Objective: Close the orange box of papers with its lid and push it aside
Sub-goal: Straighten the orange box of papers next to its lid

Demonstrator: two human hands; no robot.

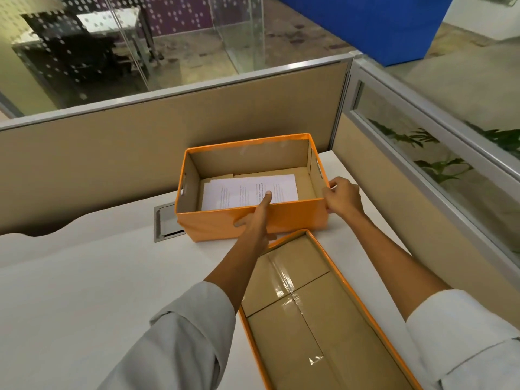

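Note:
An open orange box (213,223) stands on the white desk near the back partition. White printed papers (247,190) lie flat on its bottom. My left hand (257,218) grips the box's near wall, thumb inside over the rim and fingers on the outer face. My right hand (342,197) holds the box's near right corner. The orange lid (298,313) lies upside down on the desk in front of the box, between my forearms, showing its taped cardboard inside.
The white desk (84,277) extends to the left. A grey cable hatch (166,222) is set into it, partly under the box's left end. Beige partition panels (140,153) wall the desk at the back and right.

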